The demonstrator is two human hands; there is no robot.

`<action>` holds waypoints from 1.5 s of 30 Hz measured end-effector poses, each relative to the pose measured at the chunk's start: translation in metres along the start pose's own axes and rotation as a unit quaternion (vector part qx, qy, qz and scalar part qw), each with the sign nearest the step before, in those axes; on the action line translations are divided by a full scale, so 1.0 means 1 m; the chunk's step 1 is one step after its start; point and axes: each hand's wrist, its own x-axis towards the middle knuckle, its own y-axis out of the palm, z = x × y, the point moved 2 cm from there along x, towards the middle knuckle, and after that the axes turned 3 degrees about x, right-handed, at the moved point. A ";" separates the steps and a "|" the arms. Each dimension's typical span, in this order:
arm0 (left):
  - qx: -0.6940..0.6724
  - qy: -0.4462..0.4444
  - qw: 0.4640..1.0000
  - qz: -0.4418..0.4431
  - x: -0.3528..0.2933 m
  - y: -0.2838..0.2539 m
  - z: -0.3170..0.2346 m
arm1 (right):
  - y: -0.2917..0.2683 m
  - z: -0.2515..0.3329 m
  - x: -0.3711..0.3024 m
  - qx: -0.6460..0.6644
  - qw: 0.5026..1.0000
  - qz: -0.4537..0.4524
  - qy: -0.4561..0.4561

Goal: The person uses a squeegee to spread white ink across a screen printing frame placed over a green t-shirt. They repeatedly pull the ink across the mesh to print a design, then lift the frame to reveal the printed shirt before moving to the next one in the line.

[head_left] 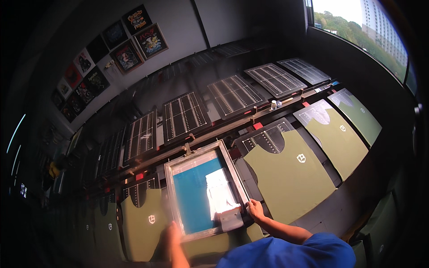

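Observation:
A silkscreen frame (245, 196) with a metal border and blue mesh (190, 192) lies over a green shirt panel (214, 241). White ink (218, 192) is spread on the right part of the mesh, and a grey piece like a squeegee (230, 219) rests at the near end of the ink. My right hand (255, 211) has its fingers closed on the frame's right edge near the lower corner. At the lower left edge, my left hand (173, 236) is smeared by motion, so its fingers cannot be made out.
Green shirt panels with small white emblems lie on boards to the right (290, 178) and left (140, 228). A long rail (241, 119) runs behind the frame. Dark boards with white markings (185, 116) line its far side. A small jar (273, 105) stands on the rail.

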 end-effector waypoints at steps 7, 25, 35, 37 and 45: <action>-0.185 -0.028 0.982 -0.018 0.023 0.039 0.057 | -0.006 0.017 -0.012 -0.116 0.991 -0.065 -0.028; -0.462 0.071 0.883 0.042 -0.161 0.254 -0.244 | -0.407 0.083 0.111 -0.096 0.988 -0.109 -0.054; -0.410 0.065 0.910 -0.020 -0.140 0.293 -0.254 | -0.433 0.076 0.173 -0.091 0.993 -0.059 -0.048; -0.405 0.094 0.909 0.028 -0.145 0.282 -0.257 | -0.433 0.074 0.172 -0.072 0.993 -0.062 -0.071; -0.406 0.030 0.912 0.047 -0.162 0.278 -0.256 | -0.431 0.103 0.163 -0.045 0.999 0.009 -0.025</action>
